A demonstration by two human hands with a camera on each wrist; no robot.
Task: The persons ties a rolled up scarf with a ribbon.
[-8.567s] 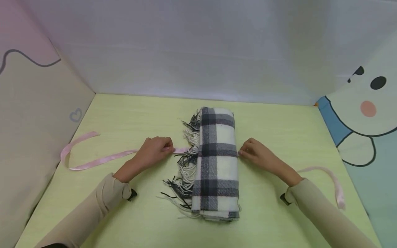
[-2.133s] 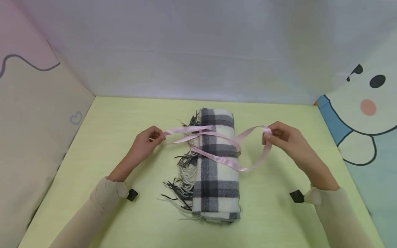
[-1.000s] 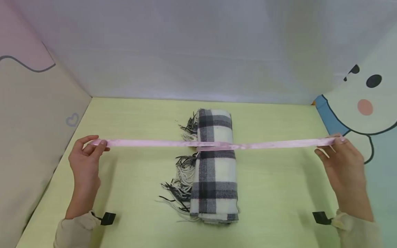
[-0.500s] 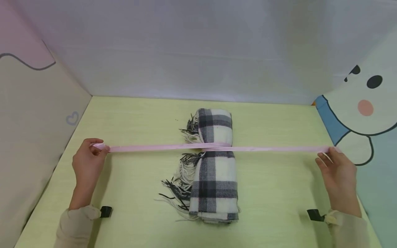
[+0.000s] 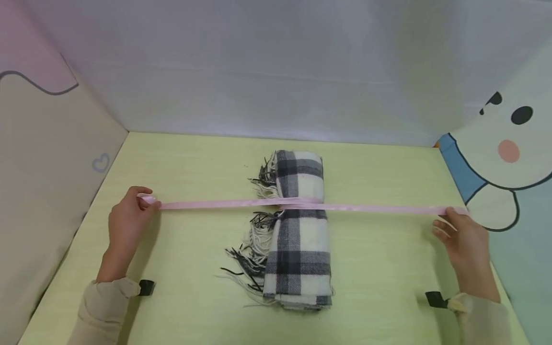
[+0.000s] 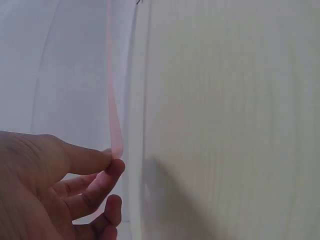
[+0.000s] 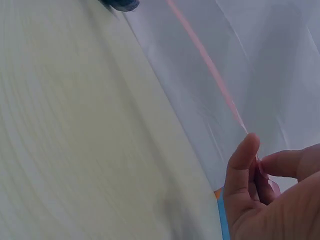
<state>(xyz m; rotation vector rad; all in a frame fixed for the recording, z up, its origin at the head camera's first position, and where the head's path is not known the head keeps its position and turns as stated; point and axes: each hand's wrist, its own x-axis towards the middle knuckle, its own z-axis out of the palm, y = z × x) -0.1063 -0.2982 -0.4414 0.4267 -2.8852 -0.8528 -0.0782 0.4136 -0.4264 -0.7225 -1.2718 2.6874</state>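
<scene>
A folded black, grey and white plaid scarf (image 5: 297, 268) lies lengthwise on the table, its fringe (image 5: 254, 239) spread to the left. Round its upper half runs a pink satin ribbon (image 5: 366, 208), crossed on top and drawing the cloth in slightly. My left hand (image 5: 129, 220) pinches one ribbon end between thumb and fingers, well to the left of the scarf. Far to the right, my right hand (image 5: 467, 239) pinches the other end. Both stretches of ribbon are straight and raised off the table. The left wrist view shows thumb and fingertip meeting on the ribbon (image 6: 115, 125).
The pale yellow table (image 5: 207, 163) is closed in by a white back wall (image 5: 258, 86) and side panels. A cartoon face (image 5: 509, 148) is printed on the right panel. Small black devices (image 5: 147, 287) sit at both wrists.
Earlier the ribbon lay under the scarf, then was looped over it. Both hands have since pulled its ends outward until straight. In the last half second they have moved slightly inward, the right one also lower.
</scene>
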